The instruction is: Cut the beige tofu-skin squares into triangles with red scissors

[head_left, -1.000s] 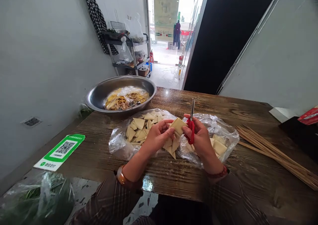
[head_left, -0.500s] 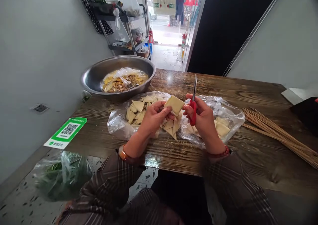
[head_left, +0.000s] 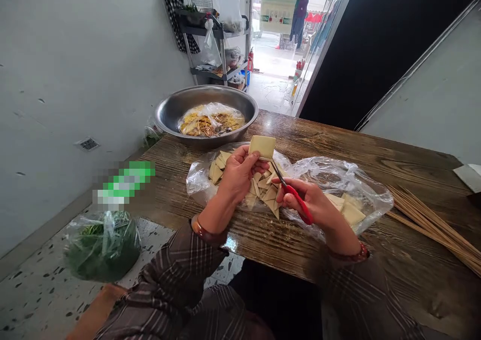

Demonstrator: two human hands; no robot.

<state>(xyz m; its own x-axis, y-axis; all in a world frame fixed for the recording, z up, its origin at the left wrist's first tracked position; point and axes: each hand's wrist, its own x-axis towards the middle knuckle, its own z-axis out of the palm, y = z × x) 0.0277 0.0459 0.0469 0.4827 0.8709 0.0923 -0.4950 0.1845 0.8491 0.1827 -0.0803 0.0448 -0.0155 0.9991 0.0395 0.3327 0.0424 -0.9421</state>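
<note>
My left hand [head_left: 240, 172] pinches a pale yellow square sheet [head_left: 262, 146], which looks like tofu skin, and holds it up above the table. My right hand [head_left: 310, 200] grips red-handled scissors [head_left: 296, 200]. Their blades point up and left, with the tips at the lower right corner of the sheet. Whether the blades are around its edge I cannot tell. Beneath my hands, many cut triangles [head_left: 269, 195] lie on a clear plastic bag [head_left: 197, 182]. To the right, larger uncut pieces [head_left: 351, 212] rest in another clear bag [head_left: 379, 195].
A steel basin [head_left: 169, 114] with skewered food under plastic stands at the table's back left. Bamboo skewers [head_left: 432, 225] lie at the right. A bag of greens [head_left: 103, 250] is at lower left. Behind the table stands a shelf cart [head_left: 221, 34].
The scissors have swung from upright to slanting left, their tips now at the sheet. My right hand has let go of the sheet's edge. The camera view has turned left.
</note>
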